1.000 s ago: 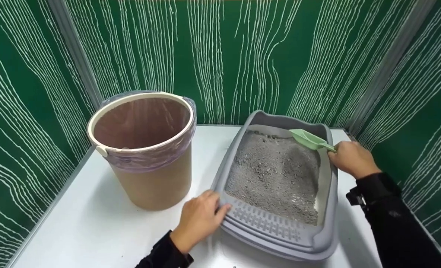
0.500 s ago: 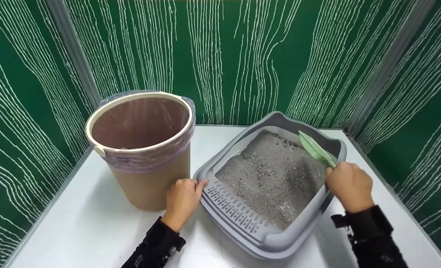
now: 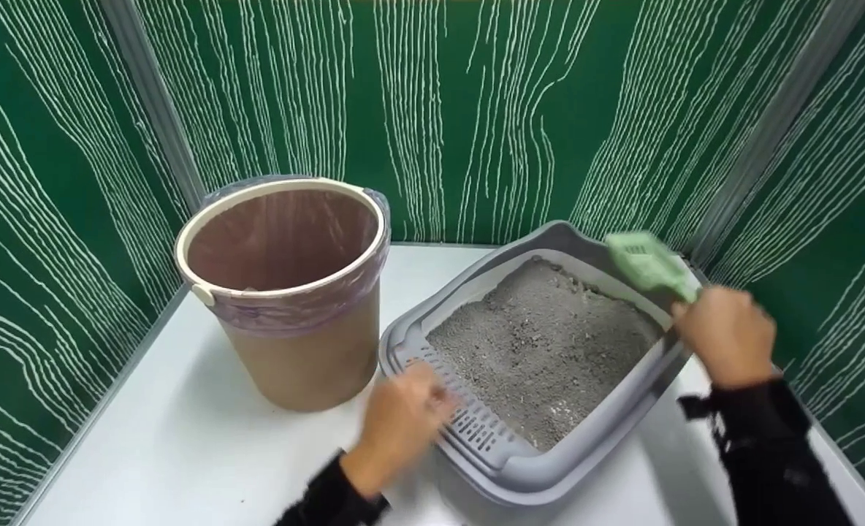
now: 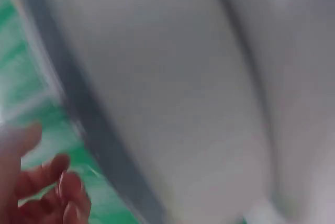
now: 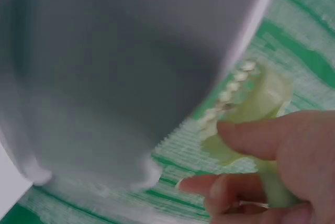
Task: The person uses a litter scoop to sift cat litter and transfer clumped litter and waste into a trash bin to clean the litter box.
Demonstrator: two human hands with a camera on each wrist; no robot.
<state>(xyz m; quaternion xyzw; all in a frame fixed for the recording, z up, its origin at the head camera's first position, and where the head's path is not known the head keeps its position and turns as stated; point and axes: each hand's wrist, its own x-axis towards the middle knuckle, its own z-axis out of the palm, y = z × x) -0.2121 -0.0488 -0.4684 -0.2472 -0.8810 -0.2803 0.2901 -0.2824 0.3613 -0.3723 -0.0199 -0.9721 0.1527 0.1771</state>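
The scoop (image 3: 648,259) is up over the far right wall of the tray (image 3: 608,416), tilted, with its slotted face partly turned into sight. 0.5 s ago it lay lower, inside the wall by the litter (image 3: 542,343); now it seems to have come away from the grains. I see no load in it, though blur keeps me from being sure. The right hand (image 3: 728,332) holds it by the handle, thumb and fingers bent round it, as the right wrist view also shows.

The tray is askew, its slotted step (image 3: 487,431) facing front left. It turned this way between 1 s and 0.5 s ago, and its angle now looks much the same. The left hand (image 3: 403,416), then at the front left corner, has shifted over the step; its fingers are loosely bent and hold nothing, and the left wrist view shows them apart from the tray. My reading: the turning is over or paused, the tray is no longer steadied on that side, and the scoop is free to be used.

Farther left, the bin (image 3: 301,372) stands upright near the tray, with a clear liner (image 3: 301,314) folded over its rim. Both are on the white table (image 3: 213,467), with green panels (image 3: 476,109) on 3 sides.
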